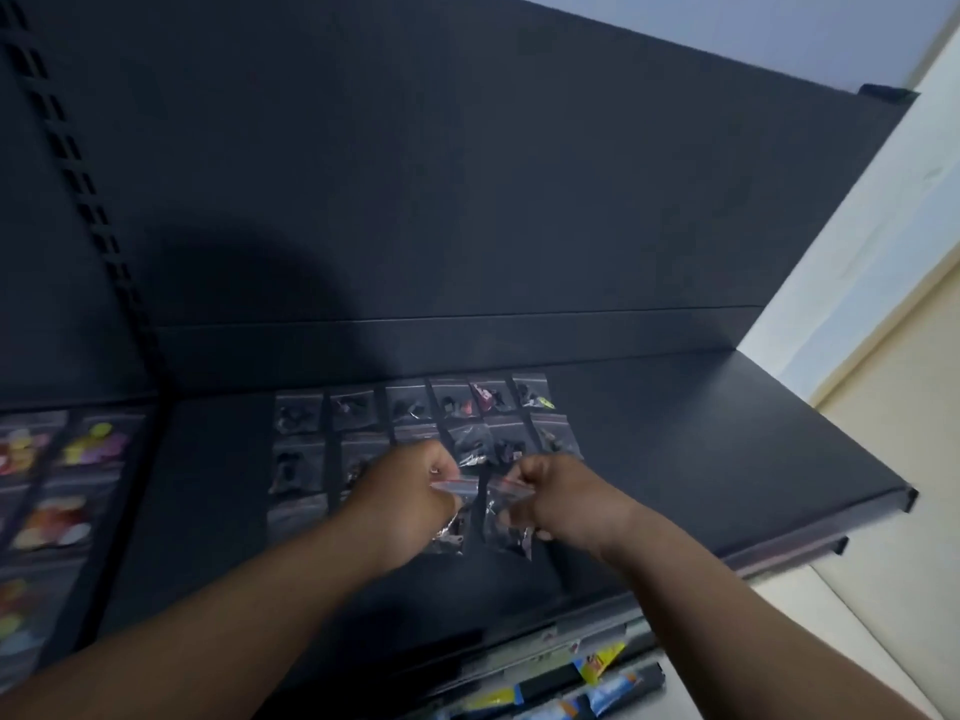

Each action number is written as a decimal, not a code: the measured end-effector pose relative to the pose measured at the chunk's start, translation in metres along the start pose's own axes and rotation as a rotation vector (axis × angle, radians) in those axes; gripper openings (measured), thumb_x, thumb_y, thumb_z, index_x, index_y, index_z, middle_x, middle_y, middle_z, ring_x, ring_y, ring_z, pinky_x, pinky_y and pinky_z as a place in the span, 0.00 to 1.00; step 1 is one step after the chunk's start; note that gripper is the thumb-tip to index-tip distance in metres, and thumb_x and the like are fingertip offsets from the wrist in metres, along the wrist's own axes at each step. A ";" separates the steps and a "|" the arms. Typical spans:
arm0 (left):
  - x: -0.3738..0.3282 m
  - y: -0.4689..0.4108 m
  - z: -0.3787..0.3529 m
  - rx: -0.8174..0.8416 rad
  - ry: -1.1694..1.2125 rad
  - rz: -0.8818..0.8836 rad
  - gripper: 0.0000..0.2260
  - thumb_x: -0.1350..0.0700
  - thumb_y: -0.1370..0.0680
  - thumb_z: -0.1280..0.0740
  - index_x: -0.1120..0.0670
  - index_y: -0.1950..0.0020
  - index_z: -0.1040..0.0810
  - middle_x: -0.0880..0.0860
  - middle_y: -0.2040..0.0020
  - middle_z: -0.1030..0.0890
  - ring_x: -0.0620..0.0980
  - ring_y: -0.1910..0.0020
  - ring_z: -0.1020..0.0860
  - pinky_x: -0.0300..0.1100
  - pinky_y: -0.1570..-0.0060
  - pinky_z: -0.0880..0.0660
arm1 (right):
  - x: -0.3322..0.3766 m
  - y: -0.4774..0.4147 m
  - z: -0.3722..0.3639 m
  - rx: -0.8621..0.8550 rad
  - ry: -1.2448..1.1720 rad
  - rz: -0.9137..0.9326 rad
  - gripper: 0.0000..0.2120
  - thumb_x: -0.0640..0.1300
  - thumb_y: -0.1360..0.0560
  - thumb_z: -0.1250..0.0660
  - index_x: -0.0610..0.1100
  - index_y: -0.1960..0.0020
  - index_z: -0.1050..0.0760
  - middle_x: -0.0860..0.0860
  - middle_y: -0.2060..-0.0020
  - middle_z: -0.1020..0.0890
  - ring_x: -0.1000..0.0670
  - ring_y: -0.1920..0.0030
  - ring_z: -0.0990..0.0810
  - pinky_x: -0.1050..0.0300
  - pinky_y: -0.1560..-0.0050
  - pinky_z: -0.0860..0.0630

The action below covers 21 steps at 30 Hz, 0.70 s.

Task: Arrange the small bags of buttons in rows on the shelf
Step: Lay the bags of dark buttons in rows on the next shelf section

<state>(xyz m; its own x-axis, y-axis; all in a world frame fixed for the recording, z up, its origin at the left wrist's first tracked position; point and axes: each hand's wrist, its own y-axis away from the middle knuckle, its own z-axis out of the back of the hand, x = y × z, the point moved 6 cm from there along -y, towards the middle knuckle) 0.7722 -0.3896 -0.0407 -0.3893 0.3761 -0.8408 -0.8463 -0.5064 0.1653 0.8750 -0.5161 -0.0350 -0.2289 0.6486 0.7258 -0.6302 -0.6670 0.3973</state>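
Several small clear bags of dark buttons [410, 407] lie in rows on the dark shelf [701, 449], near its back wall. My left hand [400, 506] pinches the red-striped top of one small bag [451, 532] that hangs below its fingers. My right hand [556, 496] grips the top of a second small bag [506, 527] right beside it. Both held bags hover just above the shelf, in front of the laid rows. My hands hide part of the middle rows.
On the neighbouring shelf section at the left lie bags of bright coloured buttons [93, 446]. A slotted upright [78, 179] divides the sections. Below the shelf's front edge [779, 558] sit yellow and blue packets [597, 683]. A pale wall [883, 304] stands to the right.
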 end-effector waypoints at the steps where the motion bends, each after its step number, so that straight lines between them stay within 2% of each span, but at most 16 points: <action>1: -0.001 -0.002 -0.003 -0.032 -0.047 0.007 0.07 0.59 0.28 0.31 0.48 0.62 0.26 0.51 0.63 0.19 0.49 0.66 0.24 0.44 0.63 0.25 | -0.002 -0.005 0.001 0.017 0.025 0.019 0.09 0.34 0.31 0.29 0.45 0.60 0.26 0.52 0.69 0.23 0.54 0.67 0.26 0.63 0.67 0.28; 3: -0.004 -0.003 -0.006 -0.113 -0.155 0.020 0.06 0.59 0.28 0.32 0.49 0.60 0.25 0.48 0.62 0.20 0.48 0.63 0.23 0.38 0.65 0.30 | -0.004 -0.013 0.003 0.003 0.146 0.088 0.10 0.36 0.31 0.28 0.49 0.60 0.27 0.53 0.66 0.22 0.53 0.64 0.23 0.59 0.61 0.25; 5: -0.011 0.002 -0.007 -0.165 -0.311 -0.019 0.06 0.58 0.28 0.32 0.49 0.54 0.25 0.46 0.56 0.20 0.45 0.58 0.24 0.30 0.65 0.33 | -0.001 -0.015 0.007 -0.062 0.371 0.198 0.12 0.41 0.31 0.29 0.51 0.50 0.27 0.52 0.55 0.20 0.51 0.54 0.21 0.58 0.52 0.24; 6: -0.013 0.005 -0.008 -0.182 -0.402 -0.058 0.09 0.57 0.28 0.32 0.48 0.49 0.25 0.46 0.51 0.21 0.45 0.53 0.26 0.29 0.61 0.32 | 0.002 -0.013 0.009 -0.112 0.500 0.264 0.17 0.42 0.30 0.30 0.51 0.43 0.28 0.52 0.48 0.21 0.50 0.48 0.22 0.58 0.48 0.26; 8: -0.014 0.009 -0.011 -0.227 -0.554 -0.126 0.16 0.54 0.28 0.32 0.49 0.41 0.27 0.47 0.43 0.25 0.49 0.43 0.29 0.37 0.47 0.31 | 0.007 -0.006 0.013 -0.214 0.641 0.415 0.21 0.45 0.27 0.32 0.50 0.36 0.30 0.51 0.42 0.26 0.48 0.41 0.27 0.58 0.45 0.29; 10: -0.017 0.013 -0.012 -0.267 -0.625 -0.179 0.16 0.53 0.26 0.33 0.50 0.39 0.27 0.48 0.41 0.27 0.51 0.41 0.31 0.43 0.42 0.33 | 0.008 0.001 0.012 -0.261 0.634 0.573 0.16 0.45 0.26 0.34 0.48 0.38 0.28 0.50 0.44 0.25 0.48 0.43 0.27 0.59 0.47 0.29; 12: -0.018 0.018 -0.017 -0.249 -0.677 -0.226 0.10 0.56 0.25 0.36 0.51 0.43 0.25 0.49 0.44 0.25 0.50 0.44 0.30 0.44 0.44 0.32 | 0.001 0.001 0.007 -0.242 0.628 0.675 0.11 0.44 0.26 0.34 0.46 0.44 0.24 0.49 0.49 0.23 0.47 0.46 0.26 0.59 0.50 0.30; 15: -0.011 0.023 -0.028 -0.152 -0.775 -0.264 0.10 0.59 0.24 0.41 0.51 0.47 0.23 0.50 0.47 0.22 0.50 0.46 0.28 0.42 0.48 0.31 | -0.014 -0.005 -0.005 -0.147 0.643 0.714 0.06 0.45 0.26 0.35 0.47 0.51 0.22 0.51 0.52 0.21 0.48 0.48 0.26 0.60 0.49 0.30; 21: 0.005 0.025 -0.034 -0.161 -0.790 -0.322 0.12 0.59 0.24 0.41 0.50 0.45 0.24 0.48 0.47 0.22 0.50 0.48 0.26 0.43 0.48 0.28 | -0.017 -0.015 -0.018 -0.125 0.625 0.773 0.10 0.49 0.28 0.40 0.49 0.52 0.22 0.54 0.54 0.20 0.49 0.52 0.24 0.62 0.48 0.33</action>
<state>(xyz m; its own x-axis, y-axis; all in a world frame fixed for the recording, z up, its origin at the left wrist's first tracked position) 0.7617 -0.4262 -0.0584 -0.3285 0.9186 -0.2196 -0.9203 -0.3636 -0.1444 0.8755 -0.5108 -0.0635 -0.9349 0.1532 0.3202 -0.2089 -0.9668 -0.1472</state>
